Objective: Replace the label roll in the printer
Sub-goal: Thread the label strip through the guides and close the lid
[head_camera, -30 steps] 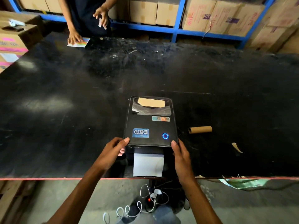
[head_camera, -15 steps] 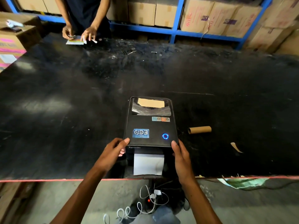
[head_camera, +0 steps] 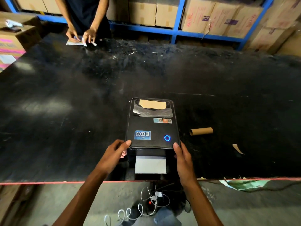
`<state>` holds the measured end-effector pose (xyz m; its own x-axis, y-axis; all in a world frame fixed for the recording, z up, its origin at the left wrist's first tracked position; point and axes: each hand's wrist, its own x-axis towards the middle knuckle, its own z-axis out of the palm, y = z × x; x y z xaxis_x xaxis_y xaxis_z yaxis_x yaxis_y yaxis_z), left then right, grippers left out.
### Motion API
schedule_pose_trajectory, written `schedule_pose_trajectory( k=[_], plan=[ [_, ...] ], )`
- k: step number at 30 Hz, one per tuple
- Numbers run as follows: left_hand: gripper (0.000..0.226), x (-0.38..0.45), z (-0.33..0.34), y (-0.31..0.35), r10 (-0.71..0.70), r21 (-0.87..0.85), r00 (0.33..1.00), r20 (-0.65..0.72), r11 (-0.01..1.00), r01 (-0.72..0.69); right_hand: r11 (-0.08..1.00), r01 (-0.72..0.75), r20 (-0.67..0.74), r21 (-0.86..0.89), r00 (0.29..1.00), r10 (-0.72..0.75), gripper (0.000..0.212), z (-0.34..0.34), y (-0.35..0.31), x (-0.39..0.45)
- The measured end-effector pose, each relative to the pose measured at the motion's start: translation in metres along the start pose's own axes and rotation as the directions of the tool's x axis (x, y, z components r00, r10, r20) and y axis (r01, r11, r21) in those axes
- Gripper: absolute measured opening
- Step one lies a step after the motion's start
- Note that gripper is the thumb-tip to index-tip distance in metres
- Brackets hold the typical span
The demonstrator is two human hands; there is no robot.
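A black label printer (head_camera: pixel 152 128) stands near the front edge of the black table (head_camera: pixel 65 111), lid down, its blue ring light lit. A white label strip (head_camera: pixel 150 164) hangs out of its front slot. Through the lid window a brown piece of card shows. My left hand (head_camera: pixel 114 154) grips the lid's front left corner, thumb on top. My right hand (head_camera: pixel 183 158) holds the front right corner the same way. An empty brown cardboard core (head_camera: pixel 201 131) lies on the table to the right of the printer.
A torn paper scrap (head_camera: pixel 237 148) lies right of the core. Another person (head_camera: pixel 88 22) stands at the far left edge handling small papers (head_camera: pixel 75 41). Blue shelves (head_camera: pixel 176 31) with cartons line the back. White cables (head_camera: pixel 143 207) lie on the floor below.
My hands and the printer have stayed put. The person at the far side has brought both hands down onto the papers on the table.
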<state>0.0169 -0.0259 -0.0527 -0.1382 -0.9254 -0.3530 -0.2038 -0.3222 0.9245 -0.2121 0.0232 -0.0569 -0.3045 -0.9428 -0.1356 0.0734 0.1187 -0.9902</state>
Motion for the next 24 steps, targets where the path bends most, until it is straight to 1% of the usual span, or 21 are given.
schedule_pose_trajectory(
  k=[2,3,6,7,8,11,12,14,16,20,24],
  plan=[
    [0.055,-0.0002,0.0003,0.0008,-0.002,-0.003,1.0,0.001,1.0,0.002,1.0,0.003,0.002,0.001,1.0,-0.003,0.063,-0.0002,0.0,-0.0001],
    [0.052,0.0002,0.0005,0.0006,0.001,-0.006,1.0,-0.002,1.0,-0.001,1.0,0.006,0.004,0.003,1.0,-0.006,0.063,-0.0001,-0.0003,-0.0002],
    [0.033,0.0027,0.0005,-0.0029,0.017,-0.016,1.0,-0.016,1.0,-0.017,1.0,0.015,0.012,0.003,1.0,-0.015,0.06,-0.0001,-0.0023,-0.0019],
    [0.03,0.0032,0.0003,-0.004,0.019,-0.016,1.0,-0.015,1.0,-0.02,1.0,0.014,0.012,0.001,1.0,-0.014,0.059,-0.0003,-0.0025,-0.0022],
    [0.03,0.0036,0.0001,-0.0048,0.02,-0.018,1.0,-0.011,1.0,-0.02,1.0,0.014,0.013,-0.001,1.0,-0.014,0.059,-0.0005,-0.0029,-0.0027],
    [0.042,0.0028,0.0001,-0.0041,0.022,-0.018,1.0,-0.005,1.0,-0.022,1.0,0.007,0.013,-0.006,1.0,-0.007,0.057,-0.0003,-0.0035,-0.0032],
    [0.041,0.0023,0.0004,-0.0035,0.024,-0.015,1.0,-0.008,1.0,-0.024,1.0,0.007,0.012,-0.007,1.0,-0.006,0.054,-0.0002,-0.0033,-0.003],
    [0.033,0.0017,0.0013,-0.0026,0.032,-0.013,0.999,-0.018,0.999,-0.032,1.0,0.004,0.009,-0.011,1.0,-0.004,0.051,-0.0003,-0.0033,-0.0029],
    [0.03,0.0004,0.0019,-0.0015,0.031,-0.007,0.999,-0.022,0.999,-0.031,1.0,0.009,0.006,-0.014,1.0,-0.009,0.057,-0.0001,-0.0032,-0.003],
    [0.051,-0.0019,0.0017,0.0007,0.015,-0.013,1.0,-0.006,1.0,-0.015,1.0,-0.001,0.015,-0.009,1.0,0.001,0.057,-0.0003,-0.0048,-0.0039],
    [0.058,-0.0029,0.003,0.0005,0.023,-0.022,1.0,-0.013,0.999,-0.024,1.0,-0.015,0.016,-0.009,1.0,0.015,0.06,-0.001,-0.0039,-0.0039]
  ],
)
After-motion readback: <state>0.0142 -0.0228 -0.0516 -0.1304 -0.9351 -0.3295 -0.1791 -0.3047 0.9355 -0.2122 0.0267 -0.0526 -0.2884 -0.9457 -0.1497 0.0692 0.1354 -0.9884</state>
